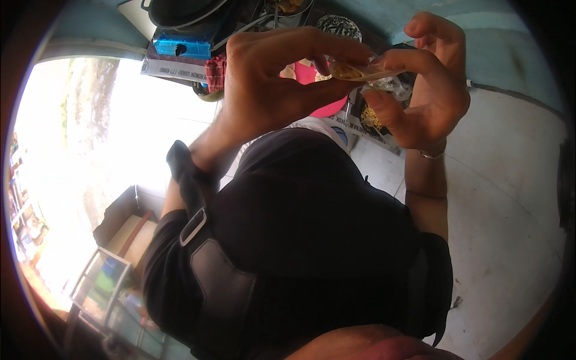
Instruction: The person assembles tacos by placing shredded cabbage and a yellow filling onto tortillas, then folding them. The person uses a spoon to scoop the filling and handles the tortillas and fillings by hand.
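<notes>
Raised in front of me, both hands pinch a small, thin, pale dough wrapper point(347, 72) with yellowish filling showing in its fold. My left hand point(270, 78) grips its left end, thumb below and fingers above. At the other end, the fingertips of my right hand point(429, 90) close on the edge, with the thumb lower down and apart from it. Behind the hands, partly hidden, are a pink plate point(330, 108), a crinkled clear plastic bag point(397, 89) and some yellow crumbly food point(371, 115).
A stove point(180, 47) with a blue front carries a black pan point(183, 13) at the far left. Beside it hangs a red cloth point(215, 72). Further back are a pot of food point(289, 6) and a black-and-white bowl point(338, 25). A glass case point(102, 279) stands at lower left.
</notes>
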Available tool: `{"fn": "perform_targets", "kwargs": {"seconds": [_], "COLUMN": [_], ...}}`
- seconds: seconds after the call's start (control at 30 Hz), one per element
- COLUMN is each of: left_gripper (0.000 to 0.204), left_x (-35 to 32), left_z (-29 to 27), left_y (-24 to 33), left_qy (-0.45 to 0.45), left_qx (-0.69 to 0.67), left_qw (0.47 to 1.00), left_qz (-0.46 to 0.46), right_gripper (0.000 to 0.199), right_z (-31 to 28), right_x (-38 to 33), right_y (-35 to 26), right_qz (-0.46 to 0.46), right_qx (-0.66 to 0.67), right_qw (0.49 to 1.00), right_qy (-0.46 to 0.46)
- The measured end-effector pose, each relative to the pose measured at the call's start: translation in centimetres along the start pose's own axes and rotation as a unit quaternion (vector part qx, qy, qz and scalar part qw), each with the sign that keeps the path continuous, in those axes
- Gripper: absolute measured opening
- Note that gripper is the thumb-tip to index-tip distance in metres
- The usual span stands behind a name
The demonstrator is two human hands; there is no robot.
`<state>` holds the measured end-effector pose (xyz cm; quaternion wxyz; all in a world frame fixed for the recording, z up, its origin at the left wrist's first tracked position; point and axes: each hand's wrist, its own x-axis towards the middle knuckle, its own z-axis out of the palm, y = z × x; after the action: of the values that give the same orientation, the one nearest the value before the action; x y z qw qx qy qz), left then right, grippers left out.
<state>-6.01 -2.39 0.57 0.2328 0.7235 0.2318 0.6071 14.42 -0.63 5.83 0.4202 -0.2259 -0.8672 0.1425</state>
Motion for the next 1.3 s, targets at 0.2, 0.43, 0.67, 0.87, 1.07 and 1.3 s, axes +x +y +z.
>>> {"fn": "perform_targets", "kwargs": {"seconds": [0.2, 0.43, 0.67, 0.87, 1.07, 1.3], "left_gripper": [0.049, 0.063, 0.06, 0.056, 0.081, 0.05], "left_x": [0.4, 1.7, 1.5, 0.5, -1.8, -13.8], "left_z": [-0.8, -1.3, -0.8, -0.1, -0.1, -2.0], "left_y": [0.7, 2.4, 1.3, -0.1, -4.9, -12.1], "left_qy": [0.002, -0.039, -0.01, 0.007, -0.056, -0.073], "left_qx": [0.018, 0.049, 0.014, -0.041, -0.132, 0.121], "left_qw": [1.0, 0.997, 0.995, 0.982, 0.926, 0.87], "left_qz": [0.01, -0.051, -0.098, -0.186, -0.351, -0.473], "right_gripper": [0.025, 0.019, 0.026, 0.03, 0.019, 0.02], "right_z": [0.1, 0.2, 2.4, 1.8, 3.1, 11.3], "right_x": [0.6, 0.8, 1.3, 0.7, -0.8, -10.6], "right_y": [-0.1, 0.9, 1.2, 3.3, 8.1, 18.8], "right_qz": [-0.023, -0.072, -0.011, 0.007, 0.04, 0.281], "right_qx": [-0.01, -0.014, -0.011, -0.002, 0.037, 0.057], "right_qw": [0.999, 0.997, 0.998, 1.0, 0.998, 0.956], "right_qy": [-0.033, -0.032, 0.053, -0.003, -0.016, -0.059]}}
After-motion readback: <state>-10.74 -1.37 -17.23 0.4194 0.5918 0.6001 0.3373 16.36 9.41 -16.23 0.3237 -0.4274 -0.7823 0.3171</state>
